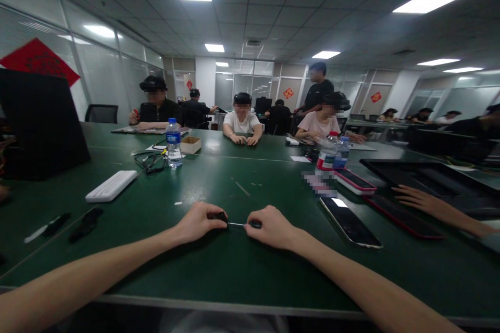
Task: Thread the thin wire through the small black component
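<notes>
Low over the green table, my left hand (198,221) is closed, its thumb and fingers pinching a small black piece (222,217) whose kind I cannot make out. A thin shiny metal shaft (236,224) bridges the short gap between both hands. My right hand (271,226) is curled around the dark handle (255,223) at the other end, which looks like that of a small screwdriver. The fingers hide most of both dark parts, and I cannot tell whether the shaft's tip touches the black piece.
At right lie a phone (349,222), a red-edged dark phone-like slab (402,216) and a black panel (433,182) near another person's hand (425,203). Bottles (174,143) stand farther back. A white power strip (112,186) and dark straps (86,222) lie left. People sit opposite.
</notes>
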`<state>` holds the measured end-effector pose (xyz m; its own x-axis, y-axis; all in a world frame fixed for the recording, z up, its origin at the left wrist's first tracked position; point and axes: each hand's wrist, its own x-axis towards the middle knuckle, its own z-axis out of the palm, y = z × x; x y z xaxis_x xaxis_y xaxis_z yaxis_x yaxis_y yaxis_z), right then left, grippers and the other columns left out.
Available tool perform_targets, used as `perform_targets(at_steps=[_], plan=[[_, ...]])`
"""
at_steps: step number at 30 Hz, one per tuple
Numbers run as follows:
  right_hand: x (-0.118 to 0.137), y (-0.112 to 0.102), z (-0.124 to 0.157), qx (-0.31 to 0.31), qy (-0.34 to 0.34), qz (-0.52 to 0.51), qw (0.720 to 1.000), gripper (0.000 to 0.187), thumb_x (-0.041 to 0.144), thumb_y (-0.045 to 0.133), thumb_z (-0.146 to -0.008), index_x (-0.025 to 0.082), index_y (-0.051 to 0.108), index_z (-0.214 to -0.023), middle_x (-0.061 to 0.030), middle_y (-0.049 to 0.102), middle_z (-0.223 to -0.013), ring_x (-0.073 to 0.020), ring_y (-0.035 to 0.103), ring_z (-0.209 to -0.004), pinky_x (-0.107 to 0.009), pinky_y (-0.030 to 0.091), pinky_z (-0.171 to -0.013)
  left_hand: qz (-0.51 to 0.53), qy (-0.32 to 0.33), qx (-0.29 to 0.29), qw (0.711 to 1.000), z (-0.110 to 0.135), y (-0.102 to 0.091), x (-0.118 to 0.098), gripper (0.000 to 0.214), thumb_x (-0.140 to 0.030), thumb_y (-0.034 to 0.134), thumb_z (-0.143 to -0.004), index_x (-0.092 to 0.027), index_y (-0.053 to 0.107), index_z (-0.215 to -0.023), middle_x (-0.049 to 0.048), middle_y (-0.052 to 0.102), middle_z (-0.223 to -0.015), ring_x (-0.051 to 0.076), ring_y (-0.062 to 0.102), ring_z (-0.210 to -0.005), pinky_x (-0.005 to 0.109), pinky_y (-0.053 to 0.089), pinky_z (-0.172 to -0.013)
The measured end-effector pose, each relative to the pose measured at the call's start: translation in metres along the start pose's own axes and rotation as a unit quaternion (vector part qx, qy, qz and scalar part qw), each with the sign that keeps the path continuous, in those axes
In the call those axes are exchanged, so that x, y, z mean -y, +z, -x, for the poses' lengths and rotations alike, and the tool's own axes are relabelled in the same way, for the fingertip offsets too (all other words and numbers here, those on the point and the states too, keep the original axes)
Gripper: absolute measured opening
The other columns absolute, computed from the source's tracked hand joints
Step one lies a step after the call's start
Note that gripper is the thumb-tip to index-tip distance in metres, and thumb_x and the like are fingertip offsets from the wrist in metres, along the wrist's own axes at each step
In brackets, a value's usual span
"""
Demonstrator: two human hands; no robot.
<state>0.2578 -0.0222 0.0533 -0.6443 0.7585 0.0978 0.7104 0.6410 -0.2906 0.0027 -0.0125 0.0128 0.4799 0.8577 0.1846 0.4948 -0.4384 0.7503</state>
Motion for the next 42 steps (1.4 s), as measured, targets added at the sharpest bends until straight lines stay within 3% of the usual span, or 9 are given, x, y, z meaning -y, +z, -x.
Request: perform_targets(at_steps=[8,16,27,42], plan=[[-0.006,0.006,-0.003,-0.045,-0.002,-0.053,0.998,0.035,0.038,0.051,-0.093,0.016,0.078,-0.092,-0.0027,0.074,-0.079,-0.0138,0.062,-0.062,-0.024,0.046,-0.063,0.074,0.0,-0.044,0.996,0.0,-0.003,-0.005,0.028,-0.039,0.067,-0.082,-0.015,0.076,-0.095,0.002,0.074,-0.085,0.02,0.065,-0.081,0.026,0.048,-0.074],[-0.002,0.0,-0.001,-0.043,0.006,-0.097,0.994,0.037,0.041,0.05,-0.094,0.017,0.079,-0.095,-0.0037,0.076,-0.087,-0.0158,0.065,-0.071,-0.024,0.049,-0.066,0.132,-0.001,-0.064,0.989,-0.003,-0.002,-0.002,0.027,-0.037,0.069,-0.081,-0.016,0.075,-0.096,0.0042,0.075,-0.094,0.022,0.067,-0.089,0.03,0.051,-0.083],[-0.005,0.005,-0.001,-0.077,-0.037,0.059,0.995,0.034,0.036,0.05,-0.094,0.018,0.078,-0.095,-0.0047,0.075,-0.077,-0.015,0.066,-0.064,-0.024,0.047,-0.064,0.024,0.002,-0.092,0.995,0.001,0.001,-0.006,0.027,-0.039,0.069,-0.08,-0.017,0.077,-0.094,0.0018,0.074,-0.084,0.018,0.064,-0.075,0.025,0.048,-0.07],[0.005,0.003,0.002,-0.061,0.005,-0.086,0.994,0.036,0.039,0.05,-0.094,0.017,0.079,-0.091,-0.0039,0.075,-0.082,-0.0149,0.064,-0.065,-0.024,0.048,-0.062,0.167,0.0,-0.079,0.983,0.004,0.0,-0.008,0.025,-0.036,0.071,-0.08,-0.016,0.075,-0.096,0.0047,0.074,-0.095,0.022,0.067,-0.09,0.031,0.051,-0.083]])
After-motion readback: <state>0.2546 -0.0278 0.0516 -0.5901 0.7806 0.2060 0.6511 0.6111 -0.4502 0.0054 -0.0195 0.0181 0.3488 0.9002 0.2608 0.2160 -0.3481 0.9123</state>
